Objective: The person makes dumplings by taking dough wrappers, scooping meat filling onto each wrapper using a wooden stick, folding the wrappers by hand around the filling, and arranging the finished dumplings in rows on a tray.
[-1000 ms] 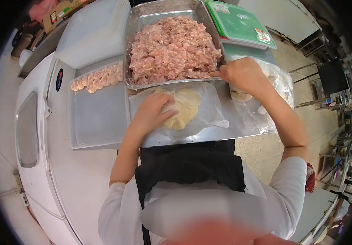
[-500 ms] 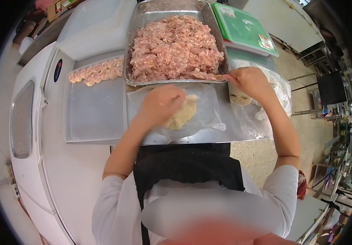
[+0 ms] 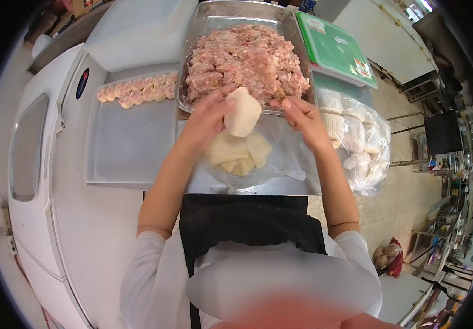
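My left hand (image 3: pixel 210 112) holds up a round, pale dumpling wrapper (image 3: pixel 244 114) at the near edge of a metal tray (image 3: pixel 222 22). Minced meat (image 3: pixel 214 60) is heaped in this tray. My right hand (image 3: pixel 302 118) grips a thin brownish tool (image 3: pixel 279 97) at the tray's near right corner; meat hides its working end. Below my left hand, loose wrappers (image 3: pixel 231 153) overlap on a clear plastic sheet (image 3: pixel 285 159). To the left, filled dumplings (image 3: pixel 137 88) stand in rows along the far edge of a pale plastic tray (image 3: pixel 129 145).
A bag of stacked white wrappers (image 3: pixel 354 134) sits right of my right hand. Beyond it are green-lidded containers (image 3: pixel 338 49). Stacked translucent trays (image 3: pixel 137 35) stand at the back left. A white freezer (image 3: pixel 63 219) borders the left side.
My left hand has lifted a wrapper from the pile towards the meat tray. My right hand has moved left with the tool, and a clump of meat now rises at its end.
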Demonstrator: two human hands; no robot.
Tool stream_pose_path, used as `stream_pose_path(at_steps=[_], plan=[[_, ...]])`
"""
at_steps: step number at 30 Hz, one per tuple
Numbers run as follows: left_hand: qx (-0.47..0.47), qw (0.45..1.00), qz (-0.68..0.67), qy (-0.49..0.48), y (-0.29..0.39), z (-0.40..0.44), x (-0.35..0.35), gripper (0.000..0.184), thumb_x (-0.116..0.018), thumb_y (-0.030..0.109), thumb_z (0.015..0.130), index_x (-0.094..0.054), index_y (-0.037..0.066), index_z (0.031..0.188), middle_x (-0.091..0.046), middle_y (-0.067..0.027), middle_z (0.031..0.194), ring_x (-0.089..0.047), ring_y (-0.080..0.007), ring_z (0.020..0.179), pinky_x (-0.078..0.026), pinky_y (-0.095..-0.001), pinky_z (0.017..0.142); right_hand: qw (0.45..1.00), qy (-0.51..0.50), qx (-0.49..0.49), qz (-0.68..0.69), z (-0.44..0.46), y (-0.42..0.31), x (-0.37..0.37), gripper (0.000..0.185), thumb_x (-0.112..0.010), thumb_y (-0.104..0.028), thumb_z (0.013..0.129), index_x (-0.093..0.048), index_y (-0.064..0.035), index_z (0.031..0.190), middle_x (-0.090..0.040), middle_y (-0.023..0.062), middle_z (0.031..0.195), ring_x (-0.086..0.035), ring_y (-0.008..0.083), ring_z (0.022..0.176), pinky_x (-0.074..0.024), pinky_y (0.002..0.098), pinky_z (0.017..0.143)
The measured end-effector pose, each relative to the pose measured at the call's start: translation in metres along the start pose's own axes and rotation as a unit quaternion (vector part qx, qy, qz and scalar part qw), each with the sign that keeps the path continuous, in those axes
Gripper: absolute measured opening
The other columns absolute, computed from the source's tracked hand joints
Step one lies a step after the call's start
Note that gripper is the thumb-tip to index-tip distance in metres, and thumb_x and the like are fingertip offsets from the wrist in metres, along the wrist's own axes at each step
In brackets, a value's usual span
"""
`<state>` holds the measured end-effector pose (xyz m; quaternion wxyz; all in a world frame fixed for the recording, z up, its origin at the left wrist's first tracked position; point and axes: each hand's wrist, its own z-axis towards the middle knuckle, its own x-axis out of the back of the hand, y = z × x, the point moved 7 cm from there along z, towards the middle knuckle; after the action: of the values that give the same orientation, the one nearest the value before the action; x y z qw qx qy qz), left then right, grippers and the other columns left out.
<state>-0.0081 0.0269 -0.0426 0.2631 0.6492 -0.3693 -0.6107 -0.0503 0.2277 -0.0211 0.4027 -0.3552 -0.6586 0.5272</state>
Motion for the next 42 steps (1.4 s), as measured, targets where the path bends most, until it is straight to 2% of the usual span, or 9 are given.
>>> stream_pose_path(at_steps=[5,11,17,20,26,28,31,35,42], plan=[[-0.034,0.974,0.201,-0.099,-0.001,0.001,-0.009,0.035,-0.068,0.016,0.088,-0.060,0.002,0.119,-0.067,-0.0041,0.101,-0.061,-0.0109,0.087,-0.049,-0.0262,0.079,0.997,-0.061,-0.007,0.049,-0.004,-0.003,-0.034,0.027,-0.071,-0.019,0.087,-0.066,-0.0026,0.108,-0.064,-0.0035,0.093,-0.053,0.0042,0.085,-0.0438,0.0223,0.074],[-0.153,0.834,0.530,-0.017,0.035,-0.009,-0.009,0.018,-0.072,0.015,0.083,-0.060,0.003,0.090,-0.062,-0.0035,0.080,-0.058,-0.0082,0.079,-0.047,-0.0258,0.071,0.999,-0.047,0.010,0.000,-0.002,0.000,-0.026,0.022,-0.071,-0.021,0.086,-0.067,-0.0040,0.100,-0.058,-0.0060,0.082,-0.049,0.0033,0.076,-0.0401,0.0210,0.067],[-0.240,0.911,0.327,-0.073,0.029,0.006,-0.029,0.015,-0.061,0.005,0.089,-0.057,0.003,0.103,-0.061,-0.0065,0.102,-0.061,-0.0137,0.095,-0.049,-0.0270,0.079,0.997,0.031,0.071,-0.010,-0.004,0.000,-0.008,0.020,-0.068,-0.023,0.090,-0.070,-0.0043,0.095,-0.047,-0.0071,0.071,-0.041,0.0033,0.066,-0.0313,0.0208,0.058],[-0.128,0.991,0.033,0.016,0.019,0.030,-0.030,0.027,-0.052,0.006,0.094,-0.053,0.003,0.122,-0.056,-0.0117,0.120,-0.060,-0.0210,0.107,-0.049,-0.0316,0.090,0.997,0.036,0.032,0.065,-0.005,0.001,0.000,0.022,-0.065,-0.024,0.092,-0.071,-0.0036,0.099,-0.047,-0.0061,0.070,-0.042,0.0042,0.066,-0.0327,0.0206,0.058],[0.005,0.951,-0.309,0.018,0.017,0.043,-0.055,0.059,-0.038,0.047,0.100,-0.042,0.002,0.136,-0.047,-0.0188,0.137,-0.045,-0.0325,0.128,-0.029,-0.0482,0.112,0.971,0.105,0.147,-0.157,0.002,0.005,0.004,0.031,-0.060,-0.027,0.095,-0.067,-0.0017,0.111,-0.055,0.0047,0.072,-0.056,0.0161,0.065,-0.0444,0.0297,0.059],[-0.009,0.950,-0.308,0.039,0.021,0.043,-0.044,0.068,-0.032,0.054,0.098,-0.039,0.000,0.139,-0.042,-0.0199,0.142,-0.037,-0.0348,0.133,-0.023,-0.0511,0.114,0.880,0.113,0.313,-0.340,-0.005,-0.020,0.009,0.030,-0.060,-0.026,0.094,-0.066,-0.0021,0.111,-0.060,0.0115,0.075,-0.063,0.0258,0.068,-0.0488,0.0365,0.060],[-0.089,0.963,-0.250,0.056,0.022,0.059,-0.014,0.073,-0.033,0.060,0.096,-0.035,0.002,0.141,-0.038,-0.0175,0.146,-0.035,-0.0353,0.135,-0.022,-0.0531,0.114,0.822,0.068,0.182,-0.535,-0.023,-0.059,0.014,0.027,-0.061,-0.020,0.092,-0.066,-0.0019,0.111,-0.064,0.0172,0.087,-0.063,0.0366,0.076,-0.0501,0.0420,0.067],[-0.075,0.964,-0.246,0.060,0.029,0.051,-0.022,0.075,-0.038,0.063,0.093,-0.039,0.003,0.137,-0.043,-0.0144,0.140,-0.041,-0.0366,0.128,-0.024,-0.0539,0.112,0.817,0.102,0.284,-0.491,-0.028,-0.072,-0.006,0.025,-0.061,-0.018,0.090,-0.066,-0.0052,0.111,-0.064,0.0165,0.090,-0.063,0.0363,0.079,-0.0507,0.0435,0.068],[-0.067,0.950,-0.261,0.158,0.043,0.040,-0.009,0.064,-0.049,0.057,0.092,-0.054,-0.002,0.117,-0.052,-0.0168,0.125,-0.042,-0.0379,0.126,-0.027,-0.0561,0.110,0.776,0.068,0.228,-0.584,-0.034,-0.102,-0.013,0.026,-0.061,-0.019,0.090,-0.063,-0.0036,0.112,-0.062,0.0166,0.089,-0.062,0.0381,0.079,-0.0506,0.0446,0.068]])
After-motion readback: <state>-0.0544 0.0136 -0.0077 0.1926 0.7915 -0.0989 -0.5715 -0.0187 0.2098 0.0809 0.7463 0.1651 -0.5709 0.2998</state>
